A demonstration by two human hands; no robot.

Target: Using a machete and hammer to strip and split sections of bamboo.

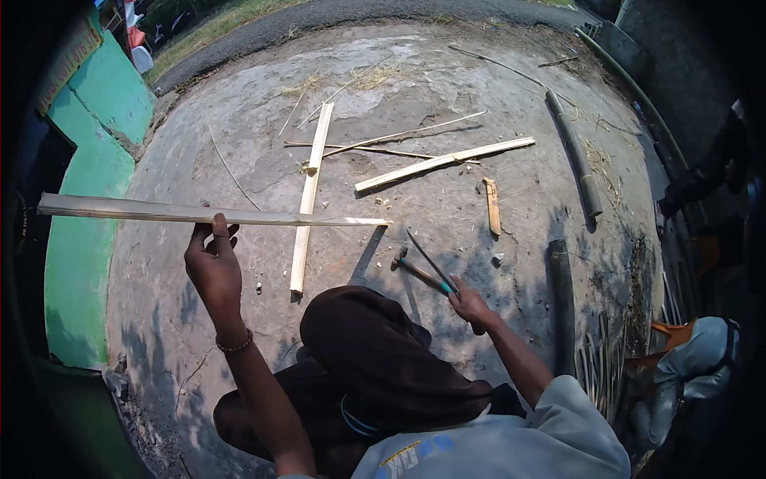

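My left hand (pixel 215 267) pinches a long split bamboo strip (pixel 159 209) from below, fingers and thumb around its middle. The strip is raised level across the left side, its narrower pale end crossing above another split bamboo piece (pixel 302 247) on the ground. My right hand (pixel 469 305) is closed around the handle of a knife with a long thin blade (pixel 431 257) pointing up and left. Beside the blade a hammer (pixel 423 275) with a teal-banded handle reaches to my fingers; whether I hold it too or it lies on the ground, I cannot tell.
On the concrete lie another split bamboo length (pixel 443 164), a short bamboo piece (pixel 492 206), thin sticks and shavings. Dark bamboo poles (pixel 574 156) lie to the right, near a bundle of strips (pixel 602 367). Another person (pixel 690 375) is at lower right; a green wall (pixel 80 263) stands left.
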